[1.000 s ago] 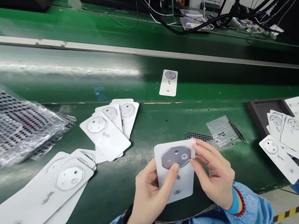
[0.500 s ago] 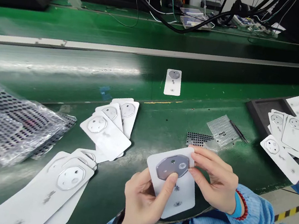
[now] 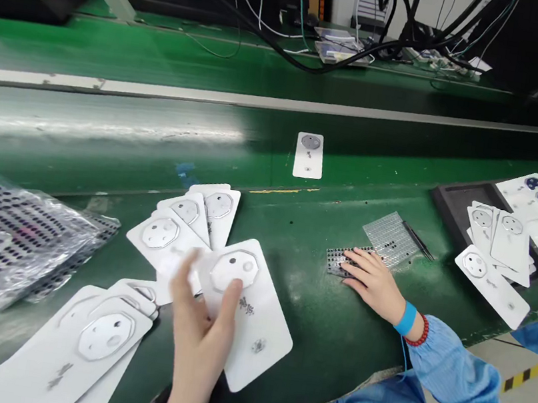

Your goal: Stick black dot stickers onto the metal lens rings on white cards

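Observation:
A white panel [image 3: 258, 321] with an octagonal window and small dark print is held at its upper left between the thumb and fingers of my left hand [image 3: 202, 329]. Those fingers are partly blurred. Beside the held panel, a fanned pile of similar panels [image 3: 160, 232] lies on the bench. My right hand [image 3: 375, 285] rests with fingers stretched over a small sheet of black dots [image 3: 335, 260], hiding part of it. A clear sheet [image 3: 386, 229] with a few black dots lies just beyond, next to dark tweezers [image 3: 417, 240].
More white panels [image 3: 70, 347] overlap at the lower left, near plastic-wrapped perforated sheets [image 3: 22, 232]. One panel [image 3: 309, 156] lies alone farther back. At right, a black tray [image 3: 461, 203] holds several panels. Cables [image 3: 314, 68] hang across the back.
My right hand has let go of the panel and moved right onto the black-dot sheet. My left hand has carried the panel left, toward the fanned pile.

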`<move>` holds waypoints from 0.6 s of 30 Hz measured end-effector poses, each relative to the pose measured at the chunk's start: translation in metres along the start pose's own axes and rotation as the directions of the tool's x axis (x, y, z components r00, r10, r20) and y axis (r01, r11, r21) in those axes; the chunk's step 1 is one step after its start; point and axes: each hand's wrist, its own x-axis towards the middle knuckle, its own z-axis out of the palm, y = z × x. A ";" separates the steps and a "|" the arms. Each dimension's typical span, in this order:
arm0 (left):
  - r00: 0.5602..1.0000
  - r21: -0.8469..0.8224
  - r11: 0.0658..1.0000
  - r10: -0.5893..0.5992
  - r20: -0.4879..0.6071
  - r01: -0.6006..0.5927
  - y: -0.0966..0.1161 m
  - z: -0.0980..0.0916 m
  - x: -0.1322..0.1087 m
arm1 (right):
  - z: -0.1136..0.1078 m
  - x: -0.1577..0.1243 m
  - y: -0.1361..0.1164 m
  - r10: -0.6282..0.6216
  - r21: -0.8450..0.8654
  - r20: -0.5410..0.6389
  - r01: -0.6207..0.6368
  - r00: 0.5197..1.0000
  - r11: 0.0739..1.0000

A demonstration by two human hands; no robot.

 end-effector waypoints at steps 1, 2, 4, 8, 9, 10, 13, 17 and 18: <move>0.998 0.064 0.998 0.017 0.059 -0.021 -0.004 0.002 0.003 | 0.001 -0.001 0.002 -0.016 -0.027 -0.014 0.016 1.000 1.000; 0.992 0.122 0.992 0.026 0.125 -0.042 -0.007 0.006 0.005 | -0.002 -0.001 -0.001 -0.027 -0.035 -0.041 0.026 0.999 0.999; 0.959 0.147 0.986 0.034 0.281 -0.078 -0.008 0.020 0.004 | -0.013 0.001 -0.013 -0.069 -0.028 -0.087 0.067 0.994 0.997; 0.856 0.000 1.000 0.015 0.517 -0.017 -0.001 0.047 -0.007 | -0.040 0.009 -0.038 -0.248 -0.065 -0.125 0.241 0.961 0.968; 0.841 -0.046 0.999 0.015 0.541 0.012 0.001 0.051 -0.009 | -0.044 0.011 -0.040 -0.275 -0.073 -0.120 0.268 0.954 0.961; 0.834 -0.084 0.996 0.016 0.551 0.037 0.002 0.054 -0.011 | -0.046 0.012 -0.041 -0.288 -0.066 -0.105 0.282 0.952 0.957; 0.845 -0.133 0.990 0.023 0.534 0.057 0.001 0.057 -0.012 | -0.043 0.016 -0.041 -0.249 0.062 -0.060 0.253 0.967 0.966; 0.845 -0.117 0.993 0.039 0.533 0.028 0.000 0.057 -0.012 | -0.030 0.023 -0.046 -0.090 0.299 -0.188 0.144 0.978 0.943; 0.842 -0.116 0.993 0.039 0.537 0.028 0.000 0.057 -0.013 | -0.027 0.026 -0.048 -0.057 0.340 -0.214 0.129 0.975 0.931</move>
